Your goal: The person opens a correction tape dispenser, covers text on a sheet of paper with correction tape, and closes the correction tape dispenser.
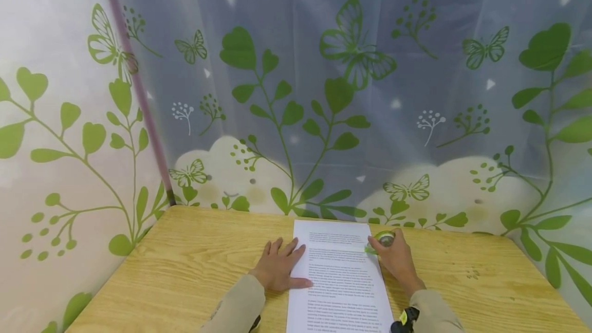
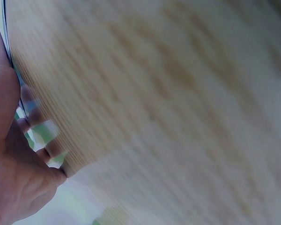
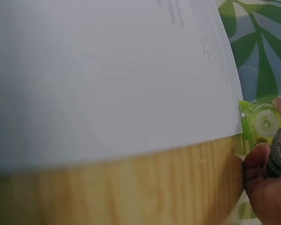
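A printed sheet of paper [image 1: 335, 271] lies on the wooden table, its lines of text facing up. My left hand [image 1: 279, 266] rests across its left edge with fingers spread, the thumb reaching onto the text; the left wrist view also catches part of this hand [image 2: 23, 154] at its left side. At the upper right edge of the sheet, my right hand [image 1: 396, 261] grips a green see-through correction tape [image 1: 383, 240] between thumb and fingers. Its round clear case with a pale wheel shows beside the paper's corner in the right wrist view, partly covered by the fingers.
The wooden table [image 1: 199, 256] extends to both sides of the paper. Behind it hangs a blue-grey curtain [image 1: 296, 91] printed with green leaves and butterflies. A pale printed sheet [image 1: 60, 168] stands on the left.
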`<control>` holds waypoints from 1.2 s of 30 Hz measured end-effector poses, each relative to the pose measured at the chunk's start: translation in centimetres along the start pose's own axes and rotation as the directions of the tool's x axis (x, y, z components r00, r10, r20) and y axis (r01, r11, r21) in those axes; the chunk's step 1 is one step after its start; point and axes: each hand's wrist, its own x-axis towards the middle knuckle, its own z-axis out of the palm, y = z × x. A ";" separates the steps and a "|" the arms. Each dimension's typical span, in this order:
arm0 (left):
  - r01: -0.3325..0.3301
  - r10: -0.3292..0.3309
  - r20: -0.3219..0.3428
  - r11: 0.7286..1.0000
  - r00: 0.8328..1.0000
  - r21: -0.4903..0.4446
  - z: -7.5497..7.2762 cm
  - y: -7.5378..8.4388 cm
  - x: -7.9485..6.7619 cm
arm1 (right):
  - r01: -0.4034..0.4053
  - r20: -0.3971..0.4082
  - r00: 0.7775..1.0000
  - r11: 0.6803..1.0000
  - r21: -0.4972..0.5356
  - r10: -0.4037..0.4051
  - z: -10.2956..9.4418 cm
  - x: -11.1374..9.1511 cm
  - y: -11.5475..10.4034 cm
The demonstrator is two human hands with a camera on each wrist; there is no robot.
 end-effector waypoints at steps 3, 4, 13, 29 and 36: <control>-0.003 0.003 0.004 1.000 1.000 0.008 -0.1 0.1 -0.1 | -0.046 -0.030 0.998 0.996 0.074 0.049 -0.2 0.2 0.6; -0.005 0.005 0.008 1.000 1.000 0.012 -0.2 0.1 -0.1 | -0.071 -0.037 0.996 0.990 0.118 0.076 -0.3 0.3 0.8; -0.012 0.012 0.018 1.000 1.000 -0.007 -1.8 0.8 -1.0 | -0.213 0.026 0.973 0.851 0.479 0.229 -1.2 0.3 0.5; -0.026 0.026 -0.026 1.000 0.999 0.013 0.7 -0.6 0.1 | -0.060 -0.066 0.991 0.833 0.550 0.115 7.4 -1.3 -6.2; -0.025 0.025 -0.014 0.999 1.000 0.042 -0.4 0.3 -0.4 | -0.059 -0.064 0.994 0.915 0.400 0.092 11.2 -1.8 -7.3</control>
